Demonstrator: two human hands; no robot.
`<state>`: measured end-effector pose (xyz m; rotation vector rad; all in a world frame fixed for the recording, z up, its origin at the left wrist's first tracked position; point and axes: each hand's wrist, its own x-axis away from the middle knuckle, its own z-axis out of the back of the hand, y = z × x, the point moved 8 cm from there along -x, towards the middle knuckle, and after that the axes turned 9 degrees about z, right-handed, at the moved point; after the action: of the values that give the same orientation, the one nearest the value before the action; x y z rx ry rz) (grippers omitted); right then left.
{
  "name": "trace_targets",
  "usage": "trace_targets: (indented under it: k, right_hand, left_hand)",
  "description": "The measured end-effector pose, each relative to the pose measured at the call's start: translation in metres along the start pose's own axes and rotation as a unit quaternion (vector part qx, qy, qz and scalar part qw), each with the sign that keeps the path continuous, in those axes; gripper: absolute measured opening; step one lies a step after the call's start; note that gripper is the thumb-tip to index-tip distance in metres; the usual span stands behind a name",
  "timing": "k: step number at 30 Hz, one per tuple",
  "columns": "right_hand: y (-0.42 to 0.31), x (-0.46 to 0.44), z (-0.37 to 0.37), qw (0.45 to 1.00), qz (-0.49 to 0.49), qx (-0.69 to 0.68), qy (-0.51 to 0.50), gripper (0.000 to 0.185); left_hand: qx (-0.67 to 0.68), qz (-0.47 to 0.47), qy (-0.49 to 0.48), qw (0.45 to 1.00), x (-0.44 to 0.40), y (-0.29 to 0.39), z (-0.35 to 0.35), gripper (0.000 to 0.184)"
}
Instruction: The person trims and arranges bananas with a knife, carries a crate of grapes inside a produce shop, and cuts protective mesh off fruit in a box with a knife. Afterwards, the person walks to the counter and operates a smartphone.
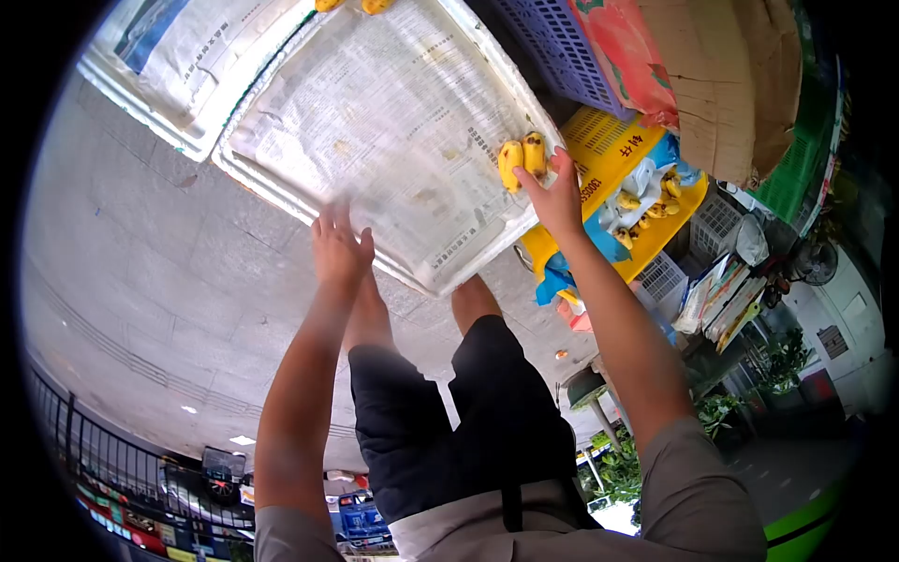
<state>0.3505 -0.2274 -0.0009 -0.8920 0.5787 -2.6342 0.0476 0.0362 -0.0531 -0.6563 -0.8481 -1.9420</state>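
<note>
Right hand (555, 197) touches two plump yellow bananas (511, 167) in a newspaper-lined white foam tray (487, 250); whether it pinches them, I cannot tell. Left hand (341, 251), fingers spread, is at the near-left rim.

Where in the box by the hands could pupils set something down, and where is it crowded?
The newspaper lies bare between the left hand and two yellow fruits, and down to the near corner. It is crowded at the right rim, where the right hand is at those fruits; more fruit sits at the far edge.
</note>
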Motion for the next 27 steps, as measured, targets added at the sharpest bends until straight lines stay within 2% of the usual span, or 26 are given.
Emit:
trace_targets:
  k: [2,3,5,6,9,11,14,15,18,20,21,22,24,25,26,27]
  right_hand:
    - [-0.030,0.013,-0.032,0.999,0.005,0.016,0.037,0.116]
    - [0.000,-0.004,-0.032,0.998,0.014,0.031,0.061,0.119]
    - [-0.002,-0.007,-0.039,0.989,-0.010,0.114,0.092,0.125]
    - [0.018,-0.001,-0.031,0.984,-0.039,0.133,0.114,0.126]
    - [0.015,-0.010,-0.037,0.981,-0.109,0.121,0.105,0.123]
    - [0.017,-0.011,-0.043,0.978,-0.103,0.143,0.110,0.121]
    - [0.019,0.010,-0.039,0.985,-0.100,0.102,0.101,0.118]
    - [0.016,0.018,-0.033,0.987,-0.072,0.063,0.131,0.117]
    - [0.010,0.077,-0.008,0.987,-0.029,0.008,0.160,0.114]
    - [0.006,0.121,0.007,0.987,0.008,-0.023,0.158,0.111]
    - [0.009,0.160,0.020,0.988,0.004,-0.027,0.149,0.109]
    - [0.014,0.189,0.034,0.988,-0.024,-0.027,0.149,0.109]
    - [0.034,0.253,0.056,0.976,-0.068,0.017,0.205,0.109]
    - [0.049,0.282,0.066,0.971,-0.137,0.006,0.195,0.109]
    - [0.066,0.313,0.074,0.965,-0.212,-0.018,0.156,0.100]
    - [0.075,0.353,0.077,0.950,-0.273,-0.035,0.149,0.097]
  left_hand:
    - [-0.037,-0.049,0.048,0.997,-0.007,-0.015,0.021,0.068]
    - [-0.068,-0.052,0.074,0.994,-0.005,0.019,0.004,0.068]
    - [-0.109,-0.016,0.055,0.992,0.005,0.025,0.002,0.070]
    - [-0.110,-0.027,0.040,0.993,0.017,0.036,-0.009,0.070]
    - [-0.163,-0.039,0.035,0.985,0.019,0.046,-0.017,0.072]
    - [-0.199,-0.012,0.029,0.980,0.014,0.045,-0.018,0.075]
    - [-0.176,0.002,0.024,0.984,0.020,0.043,-0.019,0.073]
    - [-0.181,-0.005,0.024,0.983,0.026,0.043,-0.020,0.073]
    - [-0.156,-0.097,0.072,0.980,0.073,0.064,-0.011,0.065]
    - [-0.155,-0.166,0.055,0.972,0.116,0.073,-0.001,0.063]
    - [-0.149,-0.176,0.003,0.973,0.150,0.068,0.002,0.062]
    - [-0.148,-0.169,-0.037,0.974,0.179,0.073,0.012,0.056]
    - [-0.182,-0.201,-0.062,0.960,0.225,0.068,0.031,0.056]
    - [-0.164,-0.227,-0.094,0.955,0.233,0.070,0.043,0.055]
    - [-0.136,-0.254,-0.078,0.954,0.233,0.061,0.050,0.055]
    - [-0.160,-0.229,-0.100,0.955,0.248,0.054,0.070,0.054]
